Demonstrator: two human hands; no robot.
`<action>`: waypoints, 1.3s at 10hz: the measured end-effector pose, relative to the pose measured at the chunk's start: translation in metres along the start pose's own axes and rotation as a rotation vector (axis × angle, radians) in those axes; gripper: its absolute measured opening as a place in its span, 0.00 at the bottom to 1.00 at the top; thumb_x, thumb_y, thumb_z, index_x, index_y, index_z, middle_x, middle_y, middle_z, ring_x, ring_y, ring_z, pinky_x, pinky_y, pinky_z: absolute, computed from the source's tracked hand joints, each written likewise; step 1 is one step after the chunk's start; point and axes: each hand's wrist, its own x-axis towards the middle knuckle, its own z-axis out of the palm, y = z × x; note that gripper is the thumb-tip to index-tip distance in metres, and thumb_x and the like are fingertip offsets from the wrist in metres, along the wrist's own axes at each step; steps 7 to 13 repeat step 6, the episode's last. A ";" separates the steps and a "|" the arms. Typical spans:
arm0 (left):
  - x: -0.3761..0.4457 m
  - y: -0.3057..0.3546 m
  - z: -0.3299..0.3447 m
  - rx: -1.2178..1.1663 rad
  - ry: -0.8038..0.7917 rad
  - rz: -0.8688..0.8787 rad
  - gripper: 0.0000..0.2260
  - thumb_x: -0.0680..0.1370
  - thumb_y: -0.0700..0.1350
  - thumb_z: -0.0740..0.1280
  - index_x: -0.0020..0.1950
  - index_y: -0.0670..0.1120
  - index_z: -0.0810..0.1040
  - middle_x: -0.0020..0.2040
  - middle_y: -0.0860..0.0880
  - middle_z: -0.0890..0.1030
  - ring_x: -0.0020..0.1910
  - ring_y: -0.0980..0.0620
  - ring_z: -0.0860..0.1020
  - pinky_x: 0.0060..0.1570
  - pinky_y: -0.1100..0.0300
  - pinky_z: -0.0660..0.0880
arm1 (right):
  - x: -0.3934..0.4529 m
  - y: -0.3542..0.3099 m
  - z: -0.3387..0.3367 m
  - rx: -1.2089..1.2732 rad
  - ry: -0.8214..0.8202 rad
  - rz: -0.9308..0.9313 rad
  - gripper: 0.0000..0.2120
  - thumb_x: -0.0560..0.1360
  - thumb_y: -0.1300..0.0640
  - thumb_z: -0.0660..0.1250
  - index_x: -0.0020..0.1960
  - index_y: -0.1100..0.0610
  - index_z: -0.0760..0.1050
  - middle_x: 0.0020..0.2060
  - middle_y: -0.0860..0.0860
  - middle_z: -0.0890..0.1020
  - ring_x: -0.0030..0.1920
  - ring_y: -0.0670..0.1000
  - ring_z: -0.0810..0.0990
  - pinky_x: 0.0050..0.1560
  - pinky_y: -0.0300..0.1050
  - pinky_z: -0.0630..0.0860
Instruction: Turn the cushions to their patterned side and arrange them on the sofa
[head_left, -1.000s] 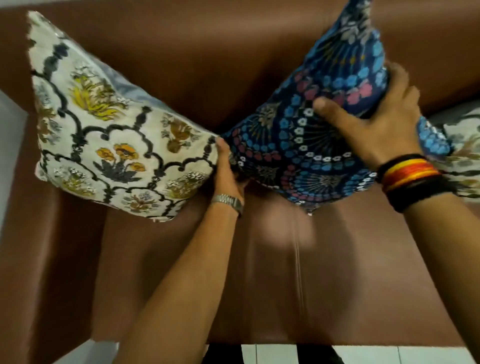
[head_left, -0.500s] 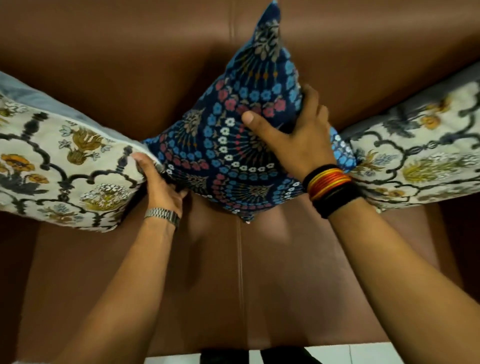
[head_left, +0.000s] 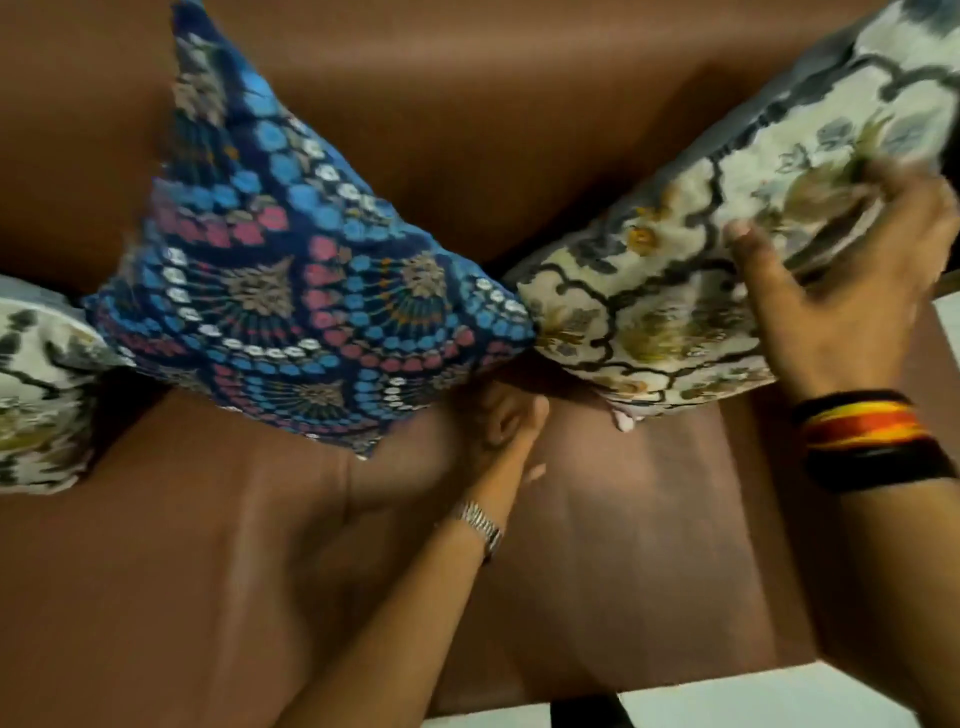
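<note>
A blue cushion (head_left: 291, 291) with pink and white dots stands on one corner against the brown sofa's backrest (head_left: 467, 104), patterned side out. To its right leans a cream floral cushion (head_left: 675, 270), also patterned side out. My right hand (head_left: 841, 291) grips this cushion's right part, thumb on its face and fingers over its edge. My left hand (head_left: 498, 426) reaches under the spot where the two cushions meet, fingers curled and partly hidden. A second cream floral cushion (head_left: 36, 395) sits at the far left, cut off by the frame.
The brown leather seat (head_left: 208, 571) spreads out below the cushions. A strip of white floor (head_left: 727, 701) shows past the seat's front edge. Colored bands circle my right wrist and a metal watch my left.
My right hand left the blue cushion and took hold of the right cream cushion. My left hand shifted from the blue cushion's left corner to its right corner. The view swung right.
</note>
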 end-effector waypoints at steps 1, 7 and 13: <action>0.025 0.028 0.067 -0.019 0.010 0.114 0.46 0.54 0.76 0.77 0.69 0.62 0.73 0.64 0.60 0.79 0.62 0.57 0.79 0.59 0.48 0.83 | 0.041 0.052 -0.014 -0.017 -0.073 0.041 0.53 0.72 0.27 0.71 0.82 0.61 0.62 0.79 0.63 0.67 0.82 0.63 0.64 0.82 0.54 0.61; -0.002 0.036 0.125 0.111 0.241 0.205 0.47 0.63 0.83 0.59 0.75 0.58 0.73 0.69 0.56 0.77 0.69 0.50 0.75 0.69 0.38 0.73 | 0.047 0.097 -0.045 0.230 -0.355 0.100 0.47 0.74 0.27 0.67 0.83 0.51 0.61 0.78 0.54 0.71 0.79 0.58 0.68 0.79 0.62 0.68; -0.002 0.036 0.125 0.111 0.241 0.205 0.47 0.63 0.83 0.59 0.75 0.58 0.73 0.69 0.56 0.77 0.69 0.50 0.75 0.69 0.38 0.73 | 0.047 0.097 -0.045 0.230 -0.355 0.100 0.47 0.74 0.27 0.67 0.83 0.51 0.61 0.78 0.54 0.71 0.79 0.58 0.68 0.79 0.62 0.68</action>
